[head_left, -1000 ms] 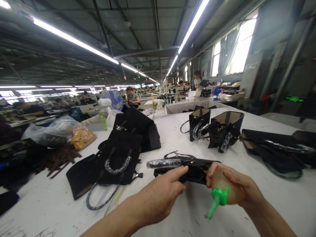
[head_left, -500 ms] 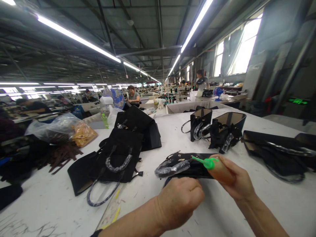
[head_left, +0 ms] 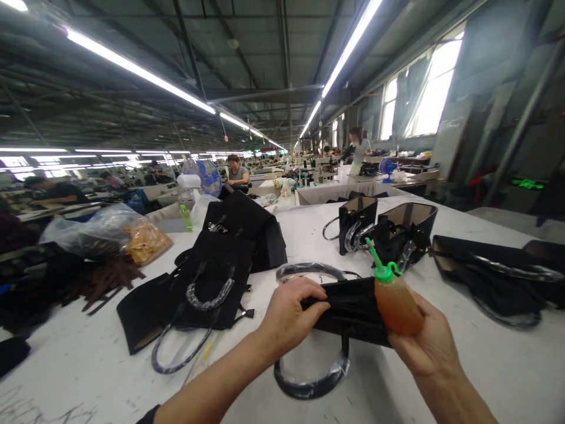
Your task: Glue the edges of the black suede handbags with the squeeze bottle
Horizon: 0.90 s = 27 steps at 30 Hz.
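Observation:
A black handbag point(head_left: 353, 312) lies in front of me on the white table, its plastic-wrapped handles spread to the far and near sides. My left hand point(head_left: 293, 309) pinches the bag's upper edge at its left end, thumb and fingers closed on it. In my right hand point(head_left: 426, 335) is a squeeze bottle point(head_left: 397, 303) of amber liquid with a green nozzle cap, held upright with the nozzle tilted up to the left. The bottle is against the bag's right end; whether the right fingers also touch the bag is hidden.
Several black handbags point(head_left: 216, 277) are piled on the left of the white table point(head_left: 247, 377). More bags stand point(head_left: 404, 229) and lie point(head_left: 489, 277) on the right. Brown straps point(head_left: 112, 282) and a clear plastic bag point(head_left: 97, 229) are at far left. Co-workers sit and stand farther back.
The bottle has swung from lying level to upright in my right hand. My left hand has moved up and left onto the bag's edge. The near handle now shows below the bag.

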Each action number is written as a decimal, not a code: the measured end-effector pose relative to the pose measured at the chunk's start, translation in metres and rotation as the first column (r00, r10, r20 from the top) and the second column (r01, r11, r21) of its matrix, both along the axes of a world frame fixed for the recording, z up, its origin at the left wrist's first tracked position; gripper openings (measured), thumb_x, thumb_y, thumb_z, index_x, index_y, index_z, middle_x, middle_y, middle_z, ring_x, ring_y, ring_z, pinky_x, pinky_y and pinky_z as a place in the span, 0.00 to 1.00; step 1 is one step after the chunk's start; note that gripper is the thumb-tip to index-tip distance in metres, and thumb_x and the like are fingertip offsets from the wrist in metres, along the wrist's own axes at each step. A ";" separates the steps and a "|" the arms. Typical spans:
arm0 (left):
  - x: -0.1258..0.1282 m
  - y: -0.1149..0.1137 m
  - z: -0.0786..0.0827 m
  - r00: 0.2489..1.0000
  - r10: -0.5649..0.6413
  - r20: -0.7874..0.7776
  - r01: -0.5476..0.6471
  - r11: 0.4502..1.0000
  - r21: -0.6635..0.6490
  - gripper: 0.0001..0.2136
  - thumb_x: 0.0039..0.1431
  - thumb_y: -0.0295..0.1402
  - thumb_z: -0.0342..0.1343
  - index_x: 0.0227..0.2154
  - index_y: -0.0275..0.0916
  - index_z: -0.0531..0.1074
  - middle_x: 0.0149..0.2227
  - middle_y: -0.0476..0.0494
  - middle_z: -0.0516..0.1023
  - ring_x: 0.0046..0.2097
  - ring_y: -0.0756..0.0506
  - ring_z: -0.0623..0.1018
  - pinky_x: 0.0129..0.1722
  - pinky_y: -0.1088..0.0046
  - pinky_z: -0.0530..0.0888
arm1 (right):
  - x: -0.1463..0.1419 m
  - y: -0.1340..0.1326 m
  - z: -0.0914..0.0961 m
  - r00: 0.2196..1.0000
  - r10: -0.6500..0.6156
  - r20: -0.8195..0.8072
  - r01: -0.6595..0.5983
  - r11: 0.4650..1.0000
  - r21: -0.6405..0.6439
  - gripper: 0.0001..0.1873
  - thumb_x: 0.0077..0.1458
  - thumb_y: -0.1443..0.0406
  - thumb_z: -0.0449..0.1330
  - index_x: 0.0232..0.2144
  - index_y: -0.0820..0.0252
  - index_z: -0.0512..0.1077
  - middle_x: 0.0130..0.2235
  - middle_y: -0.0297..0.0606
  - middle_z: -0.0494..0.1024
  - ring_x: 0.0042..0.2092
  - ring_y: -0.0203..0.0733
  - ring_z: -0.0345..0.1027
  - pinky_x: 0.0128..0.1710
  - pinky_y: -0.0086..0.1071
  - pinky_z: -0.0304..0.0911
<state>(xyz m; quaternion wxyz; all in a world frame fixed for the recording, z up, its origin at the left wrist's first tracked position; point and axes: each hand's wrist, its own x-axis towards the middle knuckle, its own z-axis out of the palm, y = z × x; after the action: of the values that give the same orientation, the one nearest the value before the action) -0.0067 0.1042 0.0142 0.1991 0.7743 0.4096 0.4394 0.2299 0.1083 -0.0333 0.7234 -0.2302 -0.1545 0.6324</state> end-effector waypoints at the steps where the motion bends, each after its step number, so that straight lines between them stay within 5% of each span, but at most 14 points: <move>1: -0.003 0.002 -0.004 0.998 -0.004 -0.061 0.006 0.999 0.039 0.03 0.54 0.27 0.65 0.31 0.40 0.79 0.36 0.46 0.82 0.41 0.45 0.80 0.45 0.67 0.75 | -0.002 -0.003 -0.002 1.000 -0.004 -0.008 0.004 1.000 -0.007 0.08 0.50 0.72 0.65 0.35 0.62 0.76 0.33 0.36 0.83 0.31 0.42 0.79 0.33 0.31 0.79; 5: -0.008 0.000 -0.017 0.971 -0.064 -0.229 0.120 0.964 0.236 0.11 0.62 0.24 0.55 0.44 0.41 0.78 0.46 0.42 0.80 0.47 0.44 0.77 0.48 0.65 0.75 | -0.007 -0.010 -0.009 0.999 -0.032 -0.025 0.032 0.999 -0.034 0.08 0.50 0.72 0.65 0.36 0.60 0.76 0.33 0.34 0.83 0.32 0.42 0.80 0.35 0.31 0.79; 10: 0.009 -0.006 0.002 0.818 -0.124 -0.562 0.330 0.900 0.283 0.23 0.57 0.21 0.50 0.53 0.43 0.73 0.51 0.39 0.74 0.48 0.41 0.74 0.49 0.60 0.75 | -0.015 -0.012 -0.013 0.998 -0.050 -0.029 0.048 0.997 -0.055 0.10 0.51 0.71 0.65 0.38 0.60 0.76 0.35 0.34 0.83 0.34 0.42 0.80 0.37 0.31 0.79; 13: 0.022 -0.013 0.004 0.832 -0.086 -0.548 0.257 0.935 0.244 0.16 0.59 0.26 0.52 0.50 0.39 0.73 0.52 0.37 0.72 0.51 0.40 0.73 0.50 0.58 0.74 | -0.015 -0.011 -0.013 0.995 -0.081 -0.054 0.077 0.994 -0.075 0.08 0.52 0.72 0.64 0.37 0.60 0.75 0.34 0.34 0.83 0.32 0.41 0.79 0.35 0.31 0.79; 15: 0.027 -0.022 -0.009 0.855 -0.026 -0.518 0.169 0.958 0.232 0.13 0.59 0.36 0.56 0.43 0.35 0.74 0.53 0.34 0.72 0.53 0.36 0.71 0.52 0.53 0.72 | -0.009 -0.010 -0.012 0.991 -0.110 -0.079 0.101 0.989 -0.105 0.08 0.52 0.73 0.62 0.36 0.60 0.75 0.32 0.35 0.83 0.29 0.40 0.79 0.32 0.29 0.78; 19: 0.019 -0.040 -0.050 0.820 0.057 -0.570 0.141 0.944 0.298 0.27 0.54 0.57 0.59 0.34 0.33 0.75 0.58 0.28 0.68 0.56 0.30 0.70 0.54 0.47 0.69 | 0.013 -0.001 -0.008 0.976 -0.172 -0.136 0.148 0.974 -0.173 0.12 0.49 0.76 0.56 0.34 0.60 0.74 0.28 0.32 0.81 0.27 0.38 0.78 0.32 0.29 0.78; 23: -0.011 -0.049 -0.067 0.800 0.084 -0.595 0.119 0.948 0.295 0.19 0.56 0.50 0.63 0.35 0.36 0.76 0.63 0.35 0.64 0.59 0.31 0.68 0.56 0.47 0.68 | 0.025 0.004 0.000 0.953 -0.249 -0.174 0.210 0.954 -0.215 0.15 0.49 0.77 0.53 0.36 0.59 0.74 0.28 0.31 0.82 0.28 0.36 0.78 0.32 0.26 0.77; 25: -0.022 -0.049 -0.064 0.842 0.184 -0.507 -0.037 0.958 0.285 0.14 0.58 0.42 0.63 0.40 0.36 0.77 0.58 0.30 0.69 0.56 0.31 0.69 0.53 0.45 0.70 | 0.020 0.002 0.006 0.945 -0.270 -0.186 0.229 0.950 -0.214 0.14 0.50 0.76 0.54 0.36 0.59 0.74 0.29 0.31 0.82 0.29 0.35 0.79 0.33 0.26 0.77; 27: -0.023 -0.048 -0.057 0.907 0.154 -0.393 -0.073 0.974 0.213 0.10 0.62 0.35 0.57 0.43 0.36 0.77 0.47 0.31 0.74 0.48 0.36 0.74 0.47 0.51 0.75 | 0.008 -0.001 0.013 0.943 -0.269 -0.198 0.230 0.953 -0.198 0.12 0.51 0.75 0.56 0.35 0.59 0.74 0.30 0.31 0.82 0.30 0.35 0.79 0.34 0.26 0.77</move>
<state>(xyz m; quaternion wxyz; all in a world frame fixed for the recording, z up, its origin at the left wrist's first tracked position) -0.0293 0.0566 -0.0431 0.0075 0.8391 0.4419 0.3172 0.2381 0.1072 -0.0204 0.7880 -0.2371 0.0130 0.5681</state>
